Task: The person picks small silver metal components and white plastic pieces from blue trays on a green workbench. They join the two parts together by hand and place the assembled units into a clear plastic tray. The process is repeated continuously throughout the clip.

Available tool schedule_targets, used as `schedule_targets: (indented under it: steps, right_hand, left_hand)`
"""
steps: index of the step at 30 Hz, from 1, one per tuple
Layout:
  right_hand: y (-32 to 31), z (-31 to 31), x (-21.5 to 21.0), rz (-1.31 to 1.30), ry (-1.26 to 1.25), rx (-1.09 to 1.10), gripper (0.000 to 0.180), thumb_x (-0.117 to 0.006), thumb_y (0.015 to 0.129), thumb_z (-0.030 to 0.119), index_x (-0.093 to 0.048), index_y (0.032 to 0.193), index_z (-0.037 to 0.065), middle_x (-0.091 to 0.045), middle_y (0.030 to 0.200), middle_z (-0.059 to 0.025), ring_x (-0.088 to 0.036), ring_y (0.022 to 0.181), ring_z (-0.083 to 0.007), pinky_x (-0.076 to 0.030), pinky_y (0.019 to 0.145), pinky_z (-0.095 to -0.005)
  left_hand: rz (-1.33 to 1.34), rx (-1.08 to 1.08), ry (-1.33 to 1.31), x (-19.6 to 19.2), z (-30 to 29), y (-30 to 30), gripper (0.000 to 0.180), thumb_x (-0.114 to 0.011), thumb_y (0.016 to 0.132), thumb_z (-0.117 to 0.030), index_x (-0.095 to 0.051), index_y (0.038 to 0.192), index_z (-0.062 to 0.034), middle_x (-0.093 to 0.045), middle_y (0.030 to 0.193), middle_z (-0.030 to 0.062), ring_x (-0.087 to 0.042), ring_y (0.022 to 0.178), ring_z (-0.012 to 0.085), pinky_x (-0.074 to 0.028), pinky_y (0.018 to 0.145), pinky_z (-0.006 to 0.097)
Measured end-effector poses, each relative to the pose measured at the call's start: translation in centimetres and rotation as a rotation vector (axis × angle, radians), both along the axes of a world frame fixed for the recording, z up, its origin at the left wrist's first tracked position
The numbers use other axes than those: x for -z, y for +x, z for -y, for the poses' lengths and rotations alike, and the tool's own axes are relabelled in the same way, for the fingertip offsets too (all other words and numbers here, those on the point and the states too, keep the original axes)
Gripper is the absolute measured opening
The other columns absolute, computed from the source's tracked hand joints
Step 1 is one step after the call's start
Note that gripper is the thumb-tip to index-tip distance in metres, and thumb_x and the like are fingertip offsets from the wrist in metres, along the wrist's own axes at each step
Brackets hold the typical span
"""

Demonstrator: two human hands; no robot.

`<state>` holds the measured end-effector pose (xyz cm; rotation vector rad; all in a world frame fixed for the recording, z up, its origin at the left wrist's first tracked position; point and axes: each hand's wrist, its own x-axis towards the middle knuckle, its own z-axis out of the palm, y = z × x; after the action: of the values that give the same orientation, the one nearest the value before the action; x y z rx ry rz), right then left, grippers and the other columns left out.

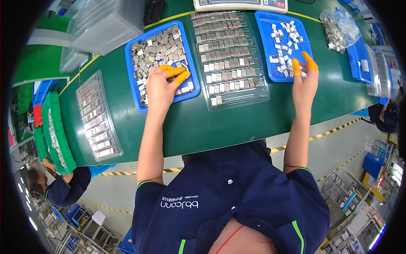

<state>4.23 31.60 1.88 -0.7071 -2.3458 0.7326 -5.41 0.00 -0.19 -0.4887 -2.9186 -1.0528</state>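
Note:
My left hand (163,84), with yellow finger cots on its fingertips, is over the lower right of a blue tray (134,91) full of small silvery metal pieces (163,46). Its thumb and fingertips come together in a pinch; what lies between them is too small to make out. On the other side, my right hand (306,78) hovers at the lower right edge of a second blue tray (265,40), thumb and forefinger apart. Small white pieces with thin wires (287,36) lie loose there. Between the trays sits a clear plastic tray (237,99) with rows of small pieces; its nearest row holds one piece at the left.
Another filled clear tray (99,118) and a green bin (63,135) are at the left. Stacked clear trays (105,25) stand far left. A scale (241,5) is at the back, a bag of parts (338,31) at right. A co-worker (67,188) sits left.

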Motion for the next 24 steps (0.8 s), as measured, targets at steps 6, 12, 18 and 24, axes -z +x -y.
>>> schedule_targets:
  steps: [6,12,18,24]
  right_hand:
    - [-1.9,-2.6,0.7,0.422,0.029,-0.090,0.038,-0.077,0.067,0.019,-0.065,0.097,0.000,-0.062,0.096,-0.0142,-0.060,0.078,-0.0250,-0.048,0.071,-0.0350]
    - [-2.1,-2.7,1.5,0.307,-0.030,-0.051,0.032,-0.077,0.066,0.017,-0.068,0.091,0.000,-0.065,0.092,-0.0113,-0.061,0.071,-0.0245,-0.048,0.067,-0.0328]
    - [-1.7,-3.3,2.3,0.037,0.003,-0.092,0.023,-0.075,0.069,0.015,-0.069,0.087,0.001,-0.067,0.090,-0.0088,-0.062,0.075,-0.0183,-0.048,0.068,-0.0284]
    - [-1.6,-3.2,1.7,-0.163,-0.467,-0.080,0.023,-0.074,0.072,0.008,-0.066,0.091,-0.002,-0.066,0.088,-0.0076,-0.061,0.076,-0.0125,-0.049,0.072,-0.0242]
  left_hand:
    - [-0.116,-0.033,0.008,0.3,-0.5,0.5,0.024,-0.076,0.065,-0.018,-0.072,0.084,-0.0041,-0.063,0.077,0.0136,-0.054,0.078,0.0262,-0.046,0.072,0.036]
    - [-0.121,-0.059,0.012,0.7,-0.1,0.4,0.019,-0.074,0.065,-0.012,-0.071,0.082,-0.0039,-0.064,0.080,0.0136,-0.055,0.076,0.0243,-0.046,0.072,0.034]
    - [0.355,-0.174,0.812,-2.4,-1.0,3.1,0.019,-0.068,0.075,-0.003,-0.066,0.094,0.0008,-0.066,0.086,0.0079,-0.057,0.069,0.0126,-0.047,0.069,0.027]
    - [0.648,-0.046,1.318,-1.2,-1.5,5.1,0.018,-0.064,0.080,-0.005,-0.063,0.097,0.0026,-0.066,0.088,0.0098,-0.057,0.071,0.0095,-0.043,0.062,0.021]
